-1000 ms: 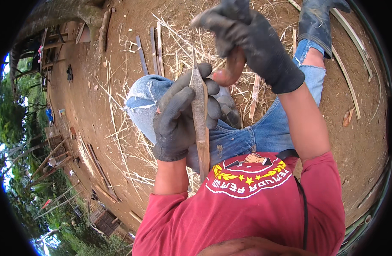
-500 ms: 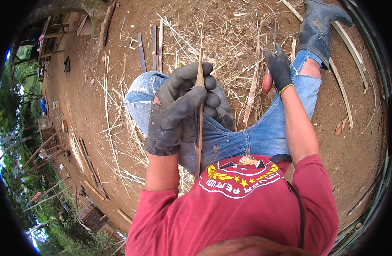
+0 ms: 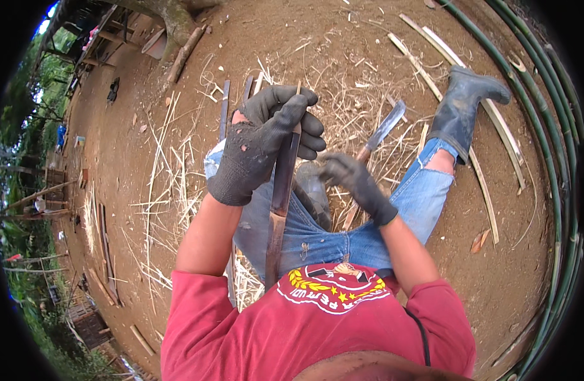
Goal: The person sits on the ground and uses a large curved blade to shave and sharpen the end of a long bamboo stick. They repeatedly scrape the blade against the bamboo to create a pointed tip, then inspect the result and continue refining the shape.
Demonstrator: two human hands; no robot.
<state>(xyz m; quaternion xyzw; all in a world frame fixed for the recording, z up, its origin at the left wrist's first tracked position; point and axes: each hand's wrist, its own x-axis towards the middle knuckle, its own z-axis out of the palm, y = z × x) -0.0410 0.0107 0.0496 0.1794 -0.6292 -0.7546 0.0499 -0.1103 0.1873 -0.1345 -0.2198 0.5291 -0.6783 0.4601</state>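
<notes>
My left hand (image 3: 260,149), in a dark glove, is shut around a long dark bamboo strip (image 3: 278,222) that stands upright in front of my chest. My right hand (image 3: 352,181), also gloved, is low between my knees, fingers curled. It lies over the wooden handle of a big knife (image 3: 384,130) whose blade rests on the straw. The glove hides whether it grips the handle. I sit on bare earth in blue jeans and a dark rubber boot (image 3: 460,108).
Dry bamboo shavings (image 3: 177,190) litter the dirt around my legs. Split bamboo slats (image 3: 489,184) and long green poles (image 3: 552,190) lie to the right. More slats (image 3: 223,114) and a log (image 3: 184,54) lie ahead, with wooden frames and greenery at far left.
My right hand came down from above the strip with the knife, set the blade out on the straw, then drew back toward my lap. My left hand has kept its grip.
</notes>
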